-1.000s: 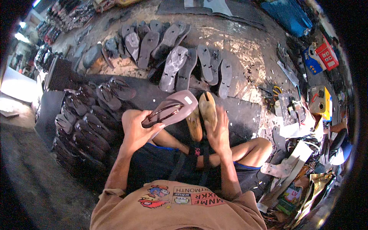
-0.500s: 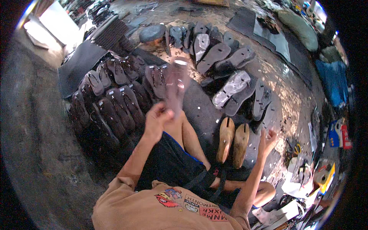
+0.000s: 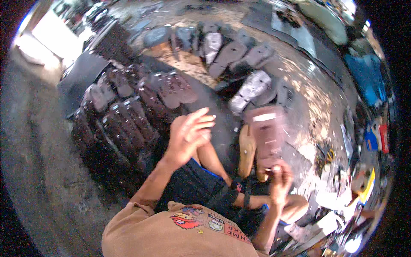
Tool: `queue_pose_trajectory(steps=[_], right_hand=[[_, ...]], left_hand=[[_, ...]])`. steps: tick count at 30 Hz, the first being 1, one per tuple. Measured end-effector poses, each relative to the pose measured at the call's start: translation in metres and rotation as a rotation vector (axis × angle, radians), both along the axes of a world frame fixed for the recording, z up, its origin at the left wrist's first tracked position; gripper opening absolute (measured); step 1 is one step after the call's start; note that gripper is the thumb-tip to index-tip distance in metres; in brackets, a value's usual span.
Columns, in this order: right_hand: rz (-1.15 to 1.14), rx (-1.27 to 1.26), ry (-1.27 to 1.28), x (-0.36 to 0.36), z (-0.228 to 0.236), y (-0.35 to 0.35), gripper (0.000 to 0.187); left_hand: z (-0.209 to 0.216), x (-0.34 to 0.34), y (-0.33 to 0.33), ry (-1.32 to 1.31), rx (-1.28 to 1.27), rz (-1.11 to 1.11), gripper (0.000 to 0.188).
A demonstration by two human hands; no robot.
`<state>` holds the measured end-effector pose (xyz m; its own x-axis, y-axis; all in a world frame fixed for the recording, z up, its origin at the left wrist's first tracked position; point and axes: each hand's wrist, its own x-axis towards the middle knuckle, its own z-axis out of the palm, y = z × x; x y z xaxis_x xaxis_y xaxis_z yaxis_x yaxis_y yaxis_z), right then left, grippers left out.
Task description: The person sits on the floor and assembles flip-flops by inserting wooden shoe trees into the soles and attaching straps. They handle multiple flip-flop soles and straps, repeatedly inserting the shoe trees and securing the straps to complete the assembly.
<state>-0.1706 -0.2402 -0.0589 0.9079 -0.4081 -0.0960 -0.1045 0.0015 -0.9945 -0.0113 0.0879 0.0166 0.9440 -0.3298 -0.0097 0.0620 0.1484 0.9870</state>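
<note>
Now I saw, from afar, the left hand point(image 3: 185, 139) emptied; the right hand point(image 3: 281, 184) gripped a blurred sandal point(image 3: 269, 132); handling had switched sides.
</note>
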Motion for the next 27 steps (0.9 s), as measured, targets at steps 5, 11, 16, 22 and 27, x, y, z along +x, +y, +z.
queue_pose_trajectory(steps=[5,11,16,22,27], right_hand=[[-0.047,-0.318,-0.008,-0.002,0.019,0.052,0.030],[-0.135,0.113,-0.431,-0.005,0.091,0.077,0.033],[-0.331,0.320,-0.542,-0.003,0.085,0.104,0.039],[-0.294,0.325,-0.517,-0.004,0.083,0.110,0.043],[-0.074,0.410,-0.331,-0.010,0.078,0.078,0.040]], left_hand=[[0.024,-0.049,-0.088,-0.191,-0.159,-0.064,0.043],[0.022,-0.079,-0.123,-0.792,0.116,0.094,0.031],[0.032,-0.081,-0.129,-0.951,0.168,0.125,0.034],[0.026,-0.077,-0.127,-0.937,0.165,0.149,0.031],[0.020,-0.065,-0.120,-0.918,0.199,0.083,0.036]])
